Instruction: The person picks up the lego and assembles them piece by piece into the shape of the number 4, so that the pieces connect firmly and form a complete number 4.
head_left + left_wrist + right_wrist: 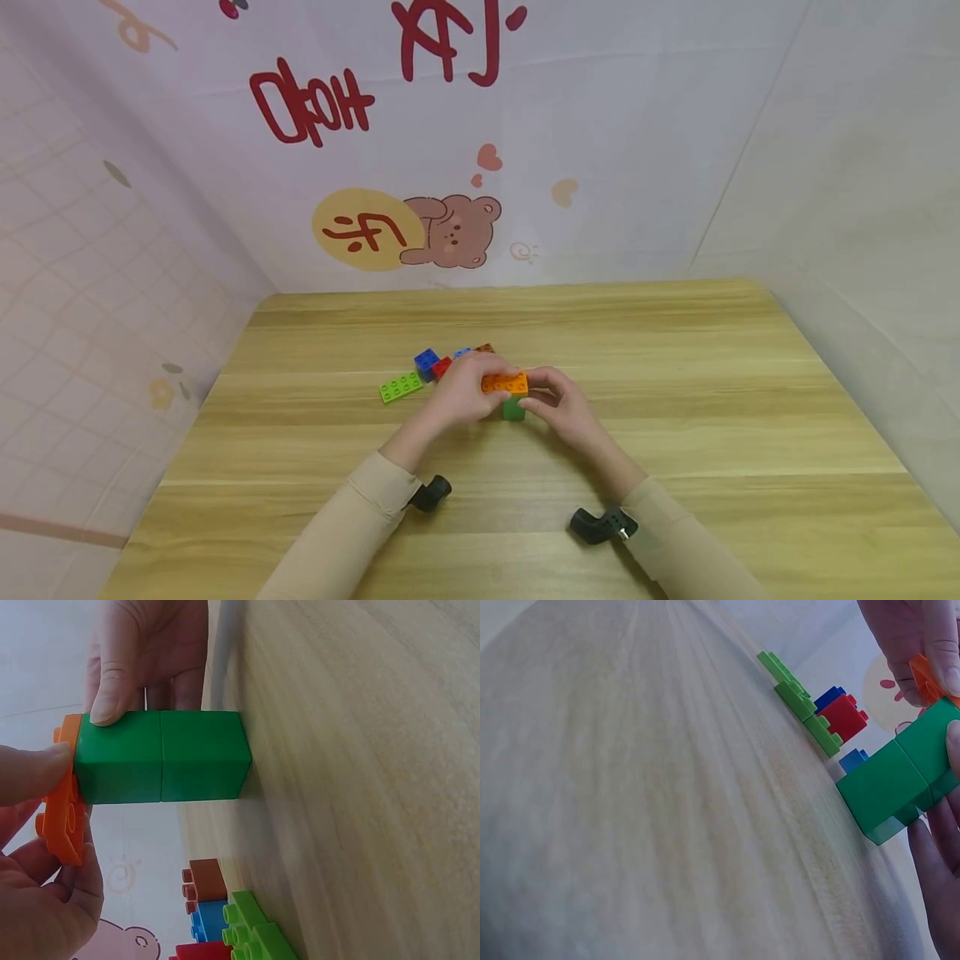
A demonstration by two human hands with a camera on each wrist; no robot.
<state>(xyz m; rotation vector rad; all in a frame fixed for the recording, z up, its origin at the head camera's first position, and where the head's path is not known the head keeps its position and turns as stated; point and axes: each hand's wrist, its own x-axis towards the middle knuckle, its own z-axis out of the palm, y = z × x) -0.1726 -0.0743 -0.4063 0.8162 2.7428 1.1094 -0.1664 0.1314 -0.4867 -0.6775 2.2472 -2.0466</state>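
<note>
Two green toy blocks (162, 776) stand stacked on the table, with a flat orange brick (510, 383) at their top; in the left wrist view it juts out past one side. My left hand (467, 392) pinches the orange brick between thumb and fingers. My right hand (566, 410) grips the upper green block, thumb on the near face and fingers on the far side. In the right wrist view the lower green block (885, 791) touches the tabletop. Whether the orange brick is pressed fully down I cannot tell.
Left of and behind the stack lie lime green bricks (401, 387), a dark blue block (427, 362), a red block (841, 718), a light blue brick (211, 920) and a brown brick (206, 880). My left hand partly hides this group in the head view. A printed cloth wall (600, 125) rises behind the wooden table (675, 358).
</note>
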